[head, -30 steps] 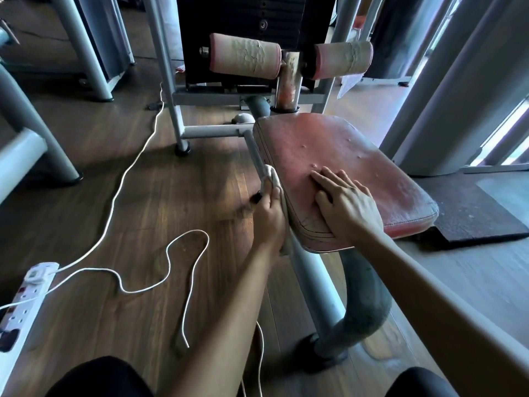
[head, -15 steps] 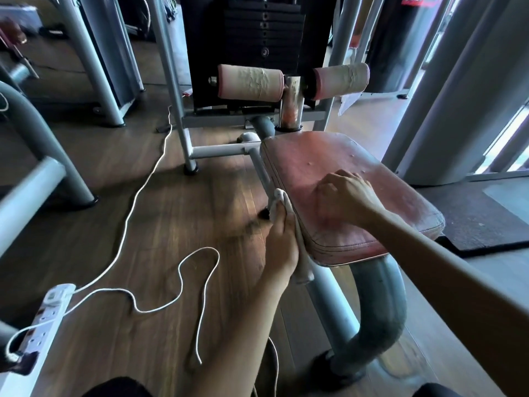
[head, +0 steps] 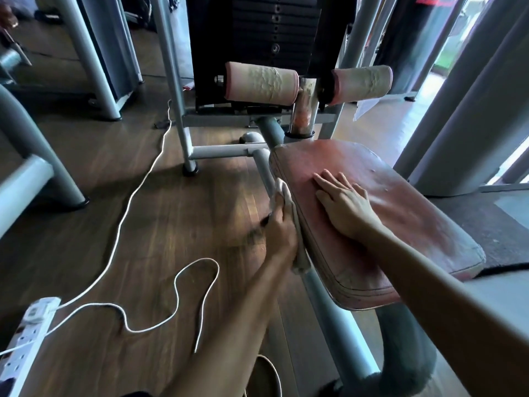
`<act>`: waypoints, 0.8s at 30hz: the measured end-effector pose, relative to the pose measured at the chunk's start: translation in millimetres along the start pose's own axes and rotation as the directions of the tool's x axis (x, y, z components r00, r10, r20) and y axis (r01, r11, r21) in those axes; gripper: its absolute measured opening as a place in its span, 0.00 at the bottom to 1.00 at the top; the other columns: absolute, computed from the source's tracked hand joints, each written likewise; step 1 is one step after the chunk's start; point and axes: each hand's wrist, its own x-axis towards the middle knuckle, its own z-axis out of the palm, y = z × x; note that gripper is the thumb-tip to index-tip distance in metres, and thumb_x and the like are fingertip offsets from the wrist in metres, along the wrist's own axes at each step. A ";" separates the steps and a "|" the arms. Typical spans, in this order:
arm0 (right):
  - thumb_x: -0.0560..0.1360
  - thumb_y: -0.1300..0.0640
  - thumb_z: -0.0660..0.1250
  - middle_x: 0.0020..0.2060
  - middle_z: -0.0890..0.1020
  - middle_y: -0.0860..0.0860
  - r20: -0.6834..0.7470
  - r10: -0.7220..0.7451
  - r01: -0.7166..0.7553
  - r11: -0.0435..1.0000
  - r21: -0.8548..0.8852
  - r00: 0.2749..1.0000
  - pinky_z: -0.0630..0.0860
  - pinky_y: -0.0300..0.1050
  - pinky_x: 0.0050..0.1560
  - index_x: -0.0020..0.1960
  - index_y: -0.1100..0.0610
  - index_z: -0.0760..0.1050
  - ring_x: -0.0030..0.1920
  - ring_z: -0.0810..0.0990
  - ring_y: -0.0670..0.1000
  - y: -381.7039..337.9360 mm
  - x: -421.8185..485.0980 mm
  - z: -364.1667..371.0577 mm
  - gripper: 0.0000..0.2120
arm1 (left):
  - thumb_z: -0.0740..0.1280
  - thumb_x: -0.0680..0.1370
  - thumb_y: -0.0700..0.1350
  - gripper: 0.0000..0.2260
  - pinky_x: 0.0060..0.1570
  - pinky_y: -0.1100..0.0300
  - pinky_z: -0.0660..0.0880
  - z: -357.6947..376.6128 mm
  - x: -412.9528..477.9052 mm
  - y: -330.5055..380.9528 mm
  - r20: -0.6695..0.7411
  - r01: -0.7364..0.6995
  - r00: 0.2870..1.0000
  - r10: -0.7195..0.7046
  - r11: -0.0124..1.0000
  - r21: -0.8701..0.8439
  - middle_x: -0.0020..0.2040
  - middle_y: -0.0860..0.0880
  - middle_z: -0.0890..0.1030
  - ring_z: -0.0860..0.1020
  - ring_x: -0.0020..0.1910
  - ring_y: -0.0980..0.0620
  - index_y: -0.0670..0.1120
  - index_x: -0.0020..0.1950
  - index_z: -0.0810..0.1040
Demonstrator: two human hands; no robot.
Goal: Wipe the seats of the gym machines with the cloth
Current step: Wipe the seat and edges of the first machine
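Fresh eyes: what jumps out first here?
The worn red seat at centre right, with the right hand flat on top and the left hand pressing a white cloth against its left edge. Behind it, two cracked foam rollers; on the floor at left, a white cable snakes to a power strip.

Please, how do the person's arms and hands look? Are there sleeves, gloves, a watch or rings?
The left hand and the right hand are bare: no gloves, no visible rings. The left forearm and the right forearm show no sleeve, watch or bracelet up to the picture's edge. The left hand is blurred, so small details there are uncertain.
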 end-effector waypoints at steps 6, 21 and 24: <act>0.84 0.47 0.50 0.80 0.54 0.40 -0.008 0.024 -0.024 1.000 0.013 1.000 0.49 0.53 0.77 0.80 0.40 0.55 0.81 0.49 0.49 -1.1 1.6 1.5 0.24 | 0.57 0.86 0.44 0.18 0.47 0.83 0.63 -7.1 -52.3 11.5 -0.003 0.036 0.999 -0.036 0.999 0.013 0.59 0.53 0.79 0.75 0.51 0.74 0.46 0.75 0.70; 0.84 0.47 0.50 0.80 0.53 0.42 0.004 0.041 -0.041 0.999 0.013 0.999 0.48 0.53 0.77 0.80 0.40 0.55 0.81 0.48 0.49 -5.5 -1.6 -1.5 0.24 | 0.57 0.85 0.47 0.16 0.50 0.80 0.67 -5.5 -59.5 0.1 0.012 0.023 1.000 -0.023 0.999 -0.035 0.53 0.64 0.78 0.77 0.50 0.73 0.52 0.73 0.73; 0.84 0.47 0.50 0.80 0.53 0.42 0.006 0.040 -0.040 0.999 0.012 0.999 0.47 0.53 0.78 0.80 0.40 0.54 0.81 0.48 0.49 -6.4 -2.1 -1.8 0.25 | 0.57 0.85 0.53 0.19 0.65 0.69 0.67 -2.3 -41.9 0.5 0.023 0.007 1.000 -0.006 0.999 -0.033 0.68 0.56 0.77 0.75 0.66 0.59 0.55 0.76 0.68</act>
